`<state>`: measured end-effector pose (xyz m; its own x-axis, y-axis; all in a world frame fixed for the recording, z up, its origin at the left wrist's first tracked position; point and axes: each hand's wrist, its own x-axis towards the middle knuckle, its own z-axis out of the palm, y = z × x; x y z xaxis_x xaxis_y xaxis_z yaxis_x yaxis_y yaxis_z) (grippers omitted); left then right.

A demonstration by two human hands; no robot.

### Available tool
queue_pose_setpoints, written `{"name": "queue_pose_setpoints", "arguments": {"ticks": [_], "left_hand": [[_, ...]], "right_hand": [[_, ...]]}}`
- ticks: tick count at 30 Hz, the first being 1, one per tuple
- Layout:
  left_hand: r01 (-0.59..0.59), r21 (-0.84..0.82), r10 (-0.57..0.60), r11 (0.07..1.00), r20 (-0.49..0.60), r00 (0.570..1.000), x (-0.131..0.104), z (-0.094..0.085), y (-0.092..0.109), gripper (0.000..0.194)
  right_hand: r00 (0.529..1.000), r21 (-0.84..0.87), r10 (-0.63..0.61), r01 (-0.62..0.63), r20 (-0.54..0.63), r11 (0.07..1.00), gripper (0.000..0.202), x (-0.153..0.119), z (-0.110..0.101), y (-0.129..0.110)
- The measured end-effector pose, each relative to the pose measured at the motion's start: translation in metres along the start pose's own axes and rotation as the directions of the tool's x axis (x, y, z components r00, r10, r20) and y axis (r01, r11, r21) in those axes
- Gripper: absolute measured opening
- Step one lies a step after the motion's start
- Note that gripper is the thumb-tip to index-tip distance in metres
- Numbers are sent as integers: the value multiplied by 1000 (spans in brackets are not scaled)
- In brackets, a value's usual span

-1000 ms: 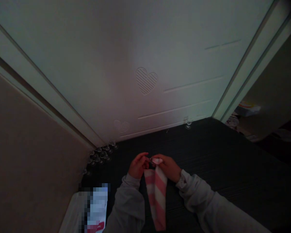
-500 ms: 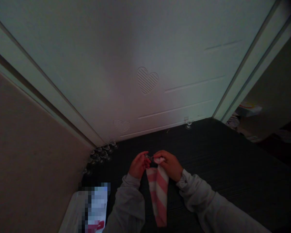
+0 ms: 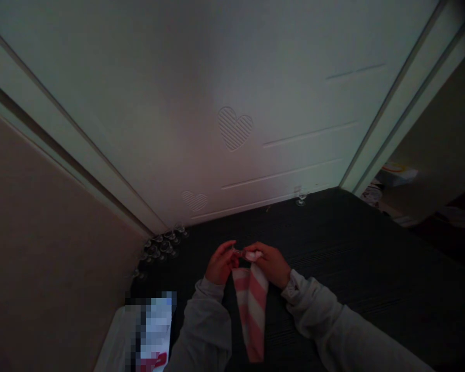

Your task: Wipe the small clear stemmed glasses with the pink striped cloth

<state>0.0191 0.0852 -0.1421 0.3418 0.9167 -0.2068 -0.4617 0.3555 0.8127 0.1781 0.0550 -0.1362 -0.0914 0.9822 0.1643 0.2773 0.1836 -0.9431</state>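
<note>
Between my hands is a small clear stemmed glass, held sideways above the dark table. My left hand is closed on its left end, with the fingertips around it. My right hand grips a pink-and-white striped cloth, and a bunched part of the cloth is pressed against the right end of the glass. The rest of the cloth hangs down in a long narrow fold. Fingers and cloth cover much of the glass, so its exact shape is hard to see in the dim light.
Several small stemmed glasses stand together at the table's back left. One more glass stands by the white panel with hearts behind the dark table. A lit, pixelated screen lies at the lower left.
The right hand and cloth have shifted slightly, with the hanging end a little further left. More of the bunched white cloth shows against the glass. The left hand has barely moved.
</note>
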Motion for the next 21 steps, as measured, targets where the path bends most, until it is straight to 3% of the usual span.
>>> {"name": "queue_pose_setpoints", "arguments": {"ticks": [9,15,18,21], "left_hand": [[-17,66,19,998,-23,1000,0,2,-1,39],[-18,15,18,1000,-32,999,0,3,1,34],[-6,-9,5,1000,-14,1000,-1,2,3,31],[4,-18,-4,1000,1,1000,-2,2,4,31]], "right_hand": [[996,12,-77,77,-34,997,13,0,0,-6],[998,108,51,-53,21,993,30,0,3,-4],[991,130,82,-95,102,987,23,0,4,-3],[997,76,48,-53,65,996,19,0,3,-3]]}}
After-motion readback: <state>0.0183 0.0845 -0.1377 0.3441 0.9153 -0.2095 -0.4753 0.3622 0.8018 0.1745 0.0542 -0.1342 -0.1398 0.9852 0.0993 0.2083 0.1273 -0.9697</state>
